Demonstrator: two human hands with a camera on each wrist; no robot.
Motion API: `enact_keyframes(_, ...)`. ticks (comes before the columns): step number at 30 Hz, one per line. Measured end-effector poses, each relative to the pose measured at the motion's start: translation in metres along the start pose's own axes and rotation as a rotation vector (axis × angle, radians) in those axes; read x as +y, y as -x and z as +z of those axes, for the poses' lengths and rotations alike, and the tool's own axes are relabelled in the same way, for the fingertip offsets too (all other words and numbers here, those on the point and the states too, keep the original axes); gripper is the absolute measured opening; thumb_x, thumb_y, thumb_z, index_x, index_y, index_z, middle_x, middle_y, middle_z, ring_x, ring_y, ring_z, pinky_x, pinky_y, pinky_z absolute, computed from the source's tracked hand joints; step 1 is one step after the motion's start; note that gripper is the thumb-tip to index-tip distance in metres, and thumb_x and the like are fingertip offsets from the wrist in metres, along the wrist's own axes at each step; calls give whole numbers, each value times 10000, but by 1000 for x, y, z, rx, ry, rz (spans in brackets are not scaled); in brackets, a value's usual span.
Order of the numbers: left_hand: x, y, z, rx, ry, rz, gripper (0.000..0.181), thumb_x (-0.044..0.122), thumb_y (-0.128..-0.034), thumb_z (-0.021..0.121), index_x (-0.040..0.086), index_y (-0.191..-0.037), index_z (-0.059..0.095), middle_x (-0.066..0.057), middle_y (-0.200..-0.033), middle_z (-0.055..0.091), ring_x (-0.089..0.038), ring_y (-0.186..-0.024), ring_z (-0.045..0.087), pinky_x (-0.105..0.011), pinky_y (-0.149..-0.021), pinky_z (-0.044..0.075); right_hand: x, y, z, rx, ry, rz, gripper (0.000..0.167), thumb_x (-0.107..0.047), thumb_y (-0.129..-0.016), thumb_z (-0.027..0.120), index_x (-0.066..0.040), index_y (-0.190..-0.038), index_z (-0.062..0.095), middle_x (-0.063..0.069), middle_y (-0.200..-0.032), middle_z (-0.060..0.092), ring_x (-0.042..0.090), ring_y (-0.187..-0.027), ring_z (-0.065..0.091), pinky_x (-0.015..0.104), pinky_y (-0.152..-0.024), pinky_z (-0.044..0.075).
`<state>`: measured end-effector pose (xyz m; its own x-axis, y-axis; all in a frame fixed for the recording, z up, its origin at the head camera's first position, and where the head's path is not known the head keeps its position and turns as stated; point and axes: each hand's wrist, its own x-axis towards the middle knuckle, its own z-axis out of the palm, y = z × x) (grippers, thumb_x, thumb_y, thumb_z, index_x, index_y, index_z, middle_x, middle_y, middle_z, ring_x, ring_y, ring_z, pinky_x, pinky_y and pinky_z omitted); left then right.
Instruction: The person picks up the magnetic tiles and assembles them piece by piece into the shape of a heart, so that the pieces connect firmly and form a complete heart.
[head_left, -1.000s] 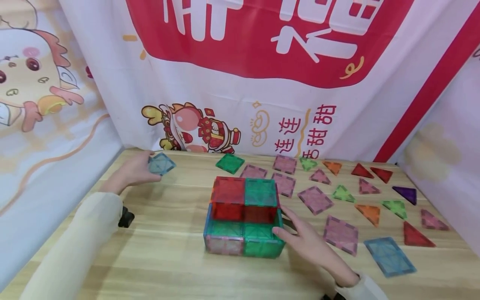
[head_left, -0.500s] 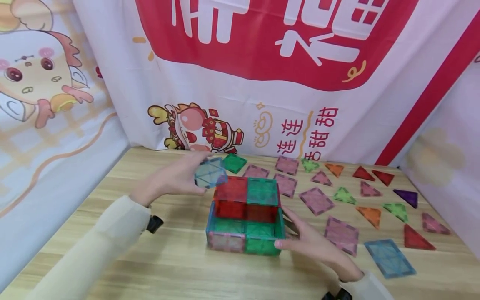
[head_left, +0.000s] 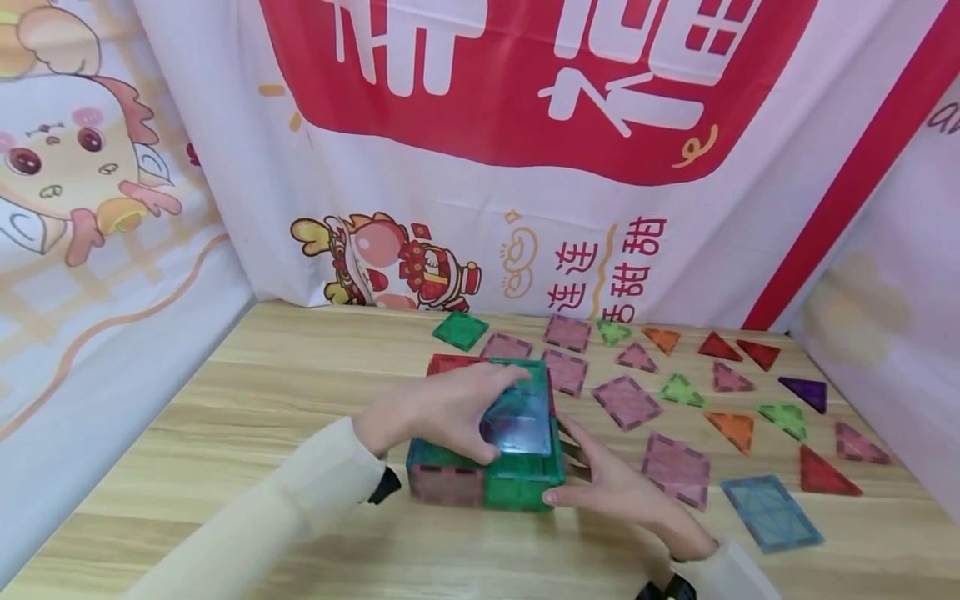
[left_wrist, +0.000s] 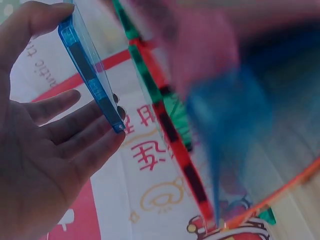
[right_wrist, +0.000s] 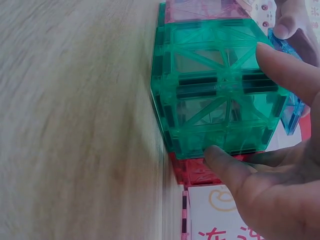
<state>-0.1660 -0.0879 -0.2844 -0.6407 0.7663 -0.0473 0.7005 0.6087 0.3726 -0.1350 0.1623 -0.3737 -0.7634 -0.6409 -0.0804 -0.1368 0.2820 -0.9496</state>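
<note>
In the head view my left hand (head_left: 450, 410) holds a blue square magnetic tile (head_left: 519, 427) above the right half of a box of translucent magnetic tiles (head_left: 521, 495). The left wrist view shows the thumb on one edge of that blue tile (left_wrist: 89, 67), with fingers behind the opposite edge. The box has pink and green front tiles and a raised red and green part at the back. At its right side is my right hand (head_left: 618, 485). Thumb and forefinger of the right hand (right_wrist: 280, 185) touch the green side (right_wrist: 227, 107), fingers mostly straight.
Loose tiles lie right of and behind the box: a green square (head_left: 461, 331), several pink squares (head_left: 627, 401), a large blue tile (head_left: 772, 512), and triangles such as the red one (head_left: 827, 472). A printed cloth (head_left: 480, 187) hangs behind the wooden table (head_left: 300, 367).
My left hand has carried the blue tile from the table's far left, rightward to above the box. My right hand has stayed at the box's right side.
</note>
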Motion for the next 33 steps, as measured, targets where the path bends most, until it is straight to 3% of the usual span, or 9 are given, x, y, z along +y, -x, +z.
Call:
enact_keyframes(10, 5, -8, 19, -46, -19, -6, 861, 315, -736, 772, 101, -1436, 319, -54, -1332, 515, -153, -1182, 483, -317, -999, 438, -2, 1, 0, -5, 25, 5, 939, -194, -892, 671, -92, -1534, -7, 261, -1566, 35, 501, -1390, 181, 558, -1070, 310)
enact_keyframes(17, 4, -5, 20, -43, 0, -7, 840, 353, -769, 769, 106, -1436, 324, -62, -1365, 489, -177, -1252, 450, -355, -1056, 401, -2, 1, 0, 8, 42, 23, 932, -215, -896, 667, -91, -1534, -1, 264, -1566, 42, 501, -1388, 189, 568, -1066, 310)
enact_keyframes(21, -6, -2, 16, -44, 61, 3, 801, 381, -819, 731, 96, -1445, 321, -68, -1407, 459, -179, -1290, 428, -373, -1086, 369, 3, 0, 0, 9, 28, 10, 935, -201, -891, 673, -89, -1533, 3, 253, -1569, 48, 483, -1394, 190, 553, -1070, 311)
enact_keyframes(24, -20, 1, 7, -1, 120, 7, 712, 375, -872, 674, 76, -1431, 351, -85, -1414, 462, -195, -1292, 439, -400, -1088, 365, 6, 0, -1, 9, 4, 7, 943, -186, -881, 684, -87, -1533, 9, 246, -1571, 51, 477, -1397, 187, 548, -1075, 306)
enact_keyframes(27, -45, 4, -6, 81, 177, -6, 577, 319, -908, 631, 69, -1380, 414, -101, -1363, 502, -232, -1251, 479, -430, -1047, 406, 6, 0, -1, 15, -4, 17, 952, -190, -873, 694, -81, -1532, 15, 250, -1569, 56, 480, -1397, 185, 549, -1078, 299)
enact_keyframes(33, -119, 5, -30, 238, 214, -135, 409, 163, -899, 597, 40, -1276, 497, -131, -1241, 565, -291, -1126, 537, -456, -931, 482, 3, 0, -2, 15, 10, 24, 947, -211, -875, 691, -81, -1531, 20, 237, -1572, 73, 455, -1407, 186, 522, -1082, 305)
